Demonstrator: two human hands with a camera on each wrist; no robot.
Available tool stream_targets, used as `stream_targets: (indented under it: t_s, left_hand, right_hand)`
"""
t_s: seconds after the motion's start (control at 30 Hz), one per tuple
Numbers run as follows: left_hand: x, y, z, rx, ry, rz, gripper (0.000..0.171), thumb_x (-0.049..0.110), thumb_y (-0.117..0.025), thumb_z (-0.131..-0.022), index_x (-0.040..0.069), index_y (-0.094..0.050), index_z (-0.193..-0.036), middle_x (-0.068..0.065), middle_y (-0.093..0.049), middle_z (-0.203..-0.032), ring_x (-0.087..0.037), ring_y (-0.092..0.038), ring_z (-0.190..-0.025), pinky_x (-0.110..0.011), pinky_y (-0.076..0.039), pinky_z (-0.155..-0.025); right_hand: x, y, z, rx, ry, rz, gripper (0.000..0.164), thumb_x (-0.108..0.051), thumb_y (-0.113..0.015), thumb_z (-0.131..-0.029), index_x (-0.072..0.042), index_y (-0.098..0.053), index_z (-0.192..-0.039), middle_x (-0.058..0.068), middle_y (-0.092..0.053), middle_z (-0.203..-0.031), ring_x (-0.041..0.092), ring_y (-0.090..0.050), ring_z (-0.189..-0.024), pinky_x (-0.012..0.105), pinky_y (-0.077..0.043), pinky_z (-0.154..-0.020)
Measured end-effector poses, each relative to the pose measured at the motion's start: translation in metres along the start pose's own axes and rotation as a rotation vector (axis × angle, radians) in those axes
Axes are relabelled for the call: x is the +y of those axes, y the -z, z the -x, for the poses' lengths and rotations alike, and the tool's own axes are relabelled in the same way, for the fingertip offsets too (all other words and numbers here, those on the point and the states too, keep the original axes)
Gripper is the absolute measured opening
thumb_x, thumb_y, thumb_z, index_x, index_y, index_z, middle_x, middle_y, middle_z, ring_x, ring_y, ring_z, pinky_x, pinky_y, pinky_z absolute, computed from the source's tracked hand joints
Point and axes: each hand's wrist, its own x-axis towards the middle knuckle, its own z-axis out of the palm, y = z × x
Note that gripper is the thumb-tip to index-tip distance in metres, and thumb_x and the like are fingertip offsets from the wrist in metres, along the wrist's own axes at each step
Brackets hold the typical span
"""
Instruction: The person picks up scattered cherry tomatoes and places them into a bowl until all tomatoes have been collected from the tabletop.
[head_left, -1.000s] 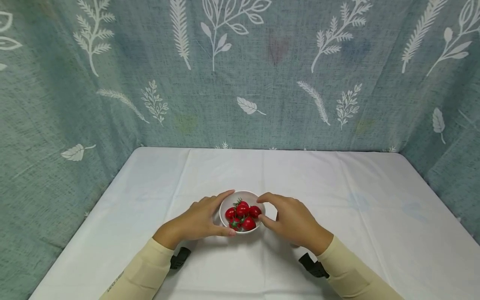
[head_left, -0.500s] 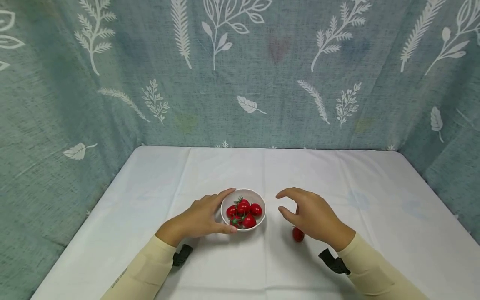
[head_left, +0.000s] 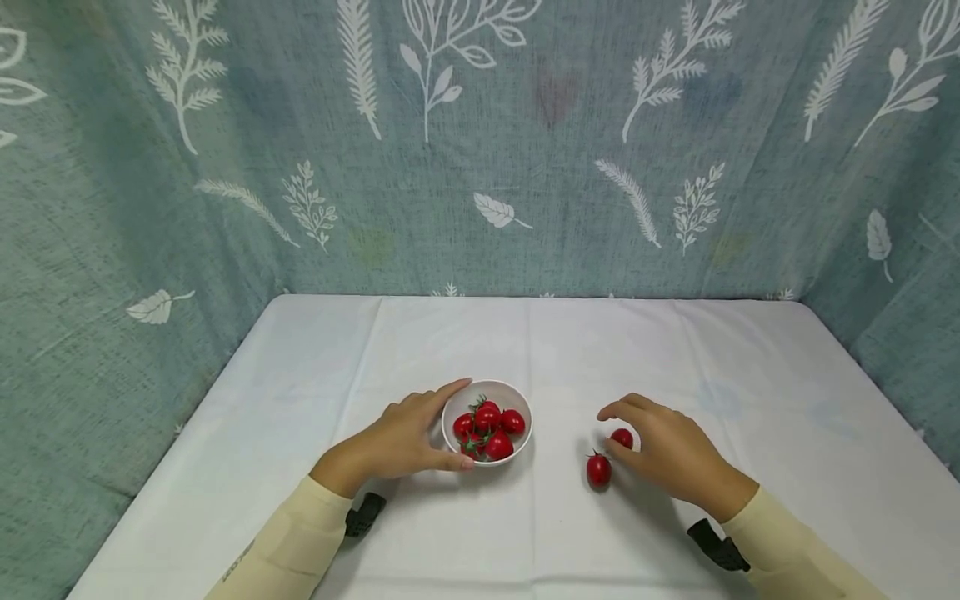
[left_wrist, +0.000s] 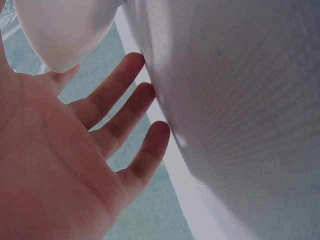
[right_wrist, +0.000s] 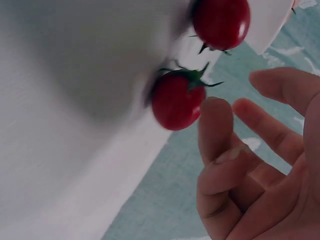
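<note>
A white bowl (head_left: 487, 388) holding several red cherry tomatoes (head_left: 487, 418) stands on the white cloth. My left hand (head_left: 405, 437) holds its left side between thumb and forefinger. In the left wrist view, the other fingers (left_wrist: 117, 100) stretch beside the bowl (left_wrist: 70, 35) at the cloth. My right hand (head_left: 667, 446) hovers around a loose cherry tomato (head_left: 622, 437), thumb and fingers apart. The right wrist view shows that tomato (right_wrist: 177, 102), green-stemmed, right by a fingertip. A second loose tomato (head_left: 598, 471) lies just nearer the person.
A white cloth (head_left: 450, 533) covers the table, with faint creases. Behind and at both sides hangs a green-blue curtain (head_left: 480, 150) with white leaf prints. Dark straps (head_left: 717, 546) sit at the wrists.
My right hand has moved right, away from the bowl, to the loose tomatoes. Those tomatoes, earlier mostly hidden by this hand, now show. My left hand stays at the bowl.
</note>
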Motion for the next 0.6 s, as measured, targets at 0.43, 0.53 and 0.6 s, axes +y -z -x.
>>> stream_targets:
  t_s: [0.43, 0.53, 0.6]
  left_hand:
    - [0.0, -0.001, 0.0, 0.003, 0.002, -0.011, 0.109, 0.07, -0.078, -0.07, 0.038, -0.024, -0.158, -0.001, -0.053, -0.146, -0.027, -0.046, -0.133, -0.062, -0.033, -0.109]
    - [0.0, -0.001, 0.0, 0.006, 0.002, -0.011, 0.109, 0.069, -0.079, -0.069, 0.038, -0.025, -0.158, -0.001, -0.054, -0.145, -0.027, -0.046, -0.133, -0.061, -0.033, -0.108]
    - [0.0, -0.001, 0.0, 0.004, 0.003, -0.009, 0.109, 0.069, -0.079, -0.069, 0.038, -0.025, -0.158, -0.001, -0.054, -0.145, -0.027, -0.046, -0.133, -0.061, -0.033, -0.109]
  right_hand:
    - [0.014, -0.001, 0.009, -0.124, -0.03, 0.046, 0.04, -0.024, -0.083, -0.081, -0.016, -0.07, -0.117, 0.001, -0.066, -0.117, 0.011, -0.064, -0.08, 0.031, -0.051, -0.062]
    - [0.016, -0.002, 0.008, -0.121, -0.018, 0.053, 0.039, -0.023, -0.083, -0.08, -0.016, -0.07, -0.117, 0.001, -0.067, -0.114, 0.015, -0.067, -0.086, 0.034, -0.054, -0.065]
    - [0.017, -0.004, 0.008, -0.125, -0.014, 0.051, 0.039, -0.023, -0.084, -0.08, -0.016, -0.07, -0.116, 0.001, -0.067, -0.113, 0.016, -0.068, -0.087, 0.036, -0.055, -0.066]
